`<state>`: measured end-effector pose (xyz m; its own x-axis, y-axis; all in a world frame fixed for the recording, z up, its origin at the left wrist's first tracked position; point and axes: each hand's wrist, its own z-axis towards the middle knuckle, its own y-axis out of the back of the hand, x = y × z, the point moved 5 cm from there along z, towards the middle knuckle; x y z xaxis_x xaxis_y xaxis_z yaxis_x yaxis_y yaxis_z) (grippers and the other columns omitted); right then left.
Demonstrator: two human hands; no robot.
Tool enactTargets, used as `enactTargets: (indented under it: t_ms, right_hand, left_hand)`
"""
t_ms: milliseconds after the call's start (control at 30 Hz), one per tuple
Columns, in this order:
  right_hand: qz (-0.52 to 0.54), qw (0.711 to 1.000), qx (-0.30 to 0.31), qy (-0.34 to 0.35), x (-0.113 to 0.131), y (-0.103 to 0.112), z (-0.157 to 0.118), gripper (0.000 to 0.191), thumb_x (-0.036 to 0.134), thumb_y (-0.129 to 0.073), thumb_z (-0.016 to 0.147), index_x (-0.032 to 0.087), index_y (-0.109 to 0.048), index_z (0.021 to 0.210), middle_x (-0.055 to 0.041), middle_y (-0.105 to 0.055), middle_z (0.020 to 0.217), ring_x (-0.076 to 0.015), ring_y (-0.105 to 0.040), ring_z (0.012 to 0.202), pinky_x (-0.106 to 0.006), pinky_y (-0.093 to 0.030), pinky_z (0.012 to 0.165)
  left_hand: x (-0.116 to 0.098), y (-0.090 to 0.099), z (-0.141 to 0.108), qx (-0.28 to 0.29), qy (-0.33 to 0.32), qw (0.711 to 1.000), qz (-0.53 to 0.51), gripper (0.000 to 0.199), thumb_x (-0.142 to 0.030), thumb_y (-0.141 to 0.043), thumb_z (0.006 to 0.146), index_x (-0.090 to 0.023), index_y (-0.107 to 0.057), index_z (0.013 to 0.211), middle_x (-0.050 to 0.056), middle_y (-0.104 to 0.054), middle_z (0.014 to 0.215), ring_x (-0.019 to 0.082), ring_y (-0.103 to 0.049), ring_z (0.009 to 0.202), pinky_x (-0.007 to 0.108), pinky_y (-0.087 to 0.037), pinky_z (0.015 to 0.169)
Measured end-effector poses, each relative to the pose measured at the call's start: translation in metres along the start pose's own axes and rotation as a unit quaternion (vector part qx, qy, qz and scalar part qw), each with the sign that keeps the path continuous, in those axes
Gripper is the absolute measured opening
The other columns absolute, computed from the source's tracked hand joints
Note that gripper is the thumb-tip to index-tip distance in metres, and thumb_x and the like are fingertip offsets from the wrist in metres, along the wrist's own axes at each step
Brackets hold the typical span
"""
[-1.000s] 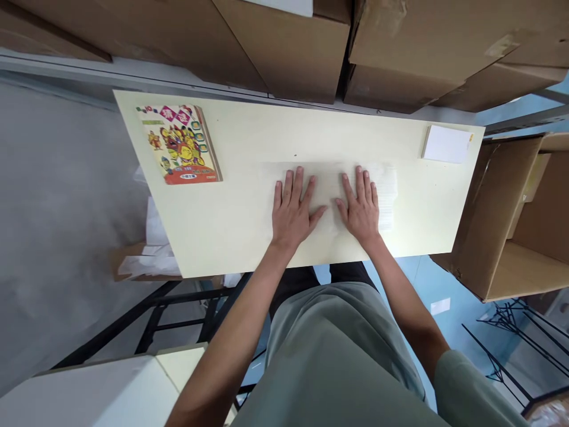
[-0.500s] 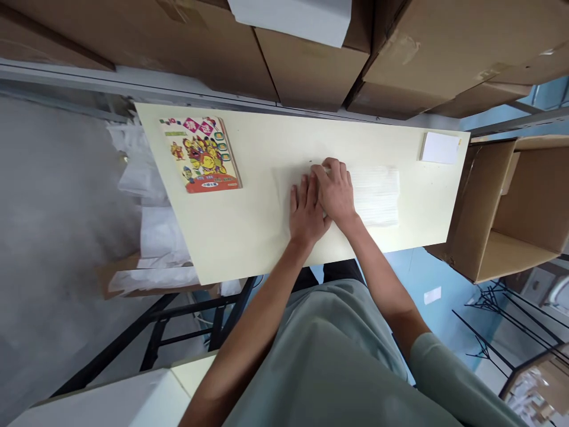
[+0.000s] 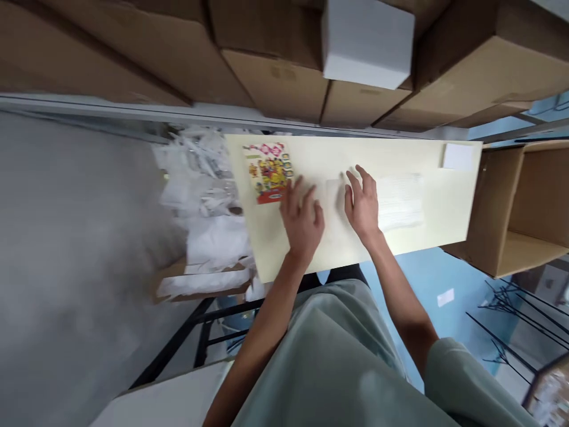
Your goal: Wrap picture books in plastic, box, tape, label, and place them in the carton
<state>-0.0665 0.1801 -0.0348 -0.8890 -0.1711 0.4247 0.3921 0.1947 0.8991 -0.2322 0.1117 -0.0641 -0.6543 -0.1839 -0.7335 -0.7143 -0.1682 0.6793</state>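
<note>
My left hand (image 3: 303, 218) is open, fingers spread, over the table just beside the lower right corner of a colourful picture book (image 3: 269, 172). It looks slightly smeared by motion. My right hand (image 3: 363, 201) is open too, its fingers apart and bent, above the table's middle. Under and left of it lies a thin, pale, see-through sheet or bag (image 3: 336, 204). Just right of that hand is a white ribbed stack of flat sheets or bags (image 3: 400, 200); I cannot tell which. Neither hand holds anything.
The cream table (image 3: 448, 204) carries a small white stack (image 3: 457, 156) at its far right corner. Cardboard boxes (image 3: 275, 83) and a white box (image 3: 367, 44) line the shelf behind. An open carton (image 3: 498, 207) stands at the right, white plastic waste (image 3: 213, 237) at the left.
My hands, which were together on the pale sheet, have come apart. The left has moved toward the book, and the right has opened its fingers. The camera view has swung left.
</note>
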Motion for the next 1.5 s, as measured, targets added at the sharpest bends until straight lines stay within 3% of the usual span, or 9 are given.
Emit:
enactTargets:
  t_ms: [133, 300, 433, 567, 667, 800, 1033, 1233, 1500]
  right_hand:
    - [0.089, 0.994, 0.038, 0.045, 0.067, -0.039, -0.009, 0.043, 0.024, -0.042, 0.117, 0.020, -0.066, 0.153, -0.0171, -0.064, 0.160, -0.0299, -0.062, 0.146, -0.055, -0.056, 0.126]
    - [0.081, 0.994, 0.057, -0.038, 0.105, -0.088, -0.006, 0.040, 0.016, -0.050, 0.113, 0.015, -0.068, 0.149, -0.0217, -0.065, 0.157, -0.0315, -0.065, 0.143, -0.051, -0.057, 0.124]
    - [0.157, 0.985, 0.043, -0.057, 0.099, -0.086, -0.008, 0.032, 0.027, -0.051, 0.116, 0.018, -0.072, 0.139, -0.0167, -0.074, 0.144, -0.0267, -0.073, 0.130, -0.042, -0.064, 0.113]
    - [0.285, 0.953, 0.020, -0.099, 0.066, -0.045, -0.024, 0.043, 0.054, -0.049, 0.118, 0.023, -0.070, 0.139, -0.0094, -0.082, 0.120, -0.0215, -0.078, 0.103, -0.033, -0.068, 0.087]
    - [0.325, 0.937, -0.012, -0.126, 0.019, -0.002, -0.045, 0.047, 0.062, -0.050, 0.116, 0.023, -0.072, 0.130, -0.0081, -0.083, 0.112, -0.0212, -0.078, 0.098, -0.033, -0.066, 0.086]
    - [0.306, 0.935, -0.037, -0.174, -0.070, 0.041, -0.081, 0.043, 0.061, -0.059, 0.111, 0.022, -0.075, 0.120, -0.0088, -0.084, 0.107, -0.0222, -0.077, 0.094, -0.036, -0.064, 0.087]
    - [0.234, 0.943, -0.069, -0.228, -0.208, 0.074, -0.114, 0.043, 0.058, -0.053, 0.112, 0.020, -0.073, 0.117, -0.0102, -0.082, 0.105, -0.0221, -0.074, 0.090, -0.037, -0.062, 0.083]
    - [0.172, 0.965, -0.033, -0.193, -0.244, 0.063, -0.094, 0.035, 0.048, -0.051, 0.116, 0.021, -0.074, 0.114, -0.0101, -0.077, 0.103, -0.0214, -0.073, 0.087, -0.035, -0.061, 0.081]
    - [0.130, 0.972, -0.042, -0.192, -0.260, 0.077, -0.090, 0.028, 0.040, -0.056, 0.114, 0.021, -0.073, 0.125, -0.0117, -0.076, 0.114, -0.0213, -0.074, 0.093, -0.036, -0.062, 0.081]
  left_hand:
    - [0.067, 0.071, 0.017, -0.113, 0.121, 0.985, 0.057, 0.043, -0.030, -0.061, 0.104, -0.018, -0.066, 0.144, 0.020, -0.073, 0.145, 0.035, -0.067, 0.139, 0.056, -0.050, 0.124]
    - [0.103, 0.074, 0.033, -0.091, 0.228, 0.969, -0.016, 0.018, -0.034, -0.071, 0.098, -0.019, -0.075, 0.108, 0.008, -0.080, 0.097, 0.024, -0.070, 0.082, 0.041, -0.061, 0.090]
    - [0.079, 0.075, 0.033, -0.064, 0.239, 0.964, -0.095, 0.030, -0.041, -0.074, 0.098, -0.021, -0.066, 0.076, 0.001, -0.064, 0.073, 0.017, -0.061, 0.073, 0.027, -0.053, 0.071]
    - [0.019, 0.081, 0.007, -0.029, 0.203, 0.965, -0.164, 0.034, -0.052, -0.074, 0.100, -0.022, -0.067, 0.085, 0.002, -0.070, 0.089, 0.015, -0.063, 0.077, 0.024, -0.053, 0.068]
    - [-0.028, 0.052, -0.019, 0.034, 0.209, 0.955, -0.207, 0.039, -0.058, -0.072, 0.101, -0.022, -0.066, 0.088, 0.001, -0.069, 0.085, 0.015, -0.061, 0.071, 0.024, -0.050, 0.063]
    - [-0.079, -0.030, -0.047, 0.108, 0.196, 0.946, -0.236, 0.037, -0.058, -0.066, 0.105, -0.023, -0.067, 0.095, 0.003, -0.074, 0.087, 0.016, -0.066, 0.073, 0.026, -0.052, 0.065]
    - [-0.145, -0.149, -0.059, 0.163, 0.103, 0.972, -0.132, 0.017, -0.036, -0.066, 0.104, -0.022, -0.069, 0.114, 0.009, -0.079, 0.104, 0.023, -0.072, 0.090, 0.037, -0.060, 0.087]
    - [-0.145, -0.180, -0.046, 0.136, 0.101, 0.985, -0.037, 0.014, -0.033, -0.068, 0.100, -0.023, -0.070, 0.108, 0.010, -0.078, 0.103, 0.027, -0.073, 0.092, 0.041, -0.060, 0.090]
    - [-0.146, -0.177, -0.051, 0.071, 0.134, 0.988, -0.008, 0.020, -0.028, -0.067, 0.101, -0.020, -0.070, 0.119, 0.008, -0.073, 0.108, 0.020, -0.069, 0.082, 0.037, -0.060, 0.084]
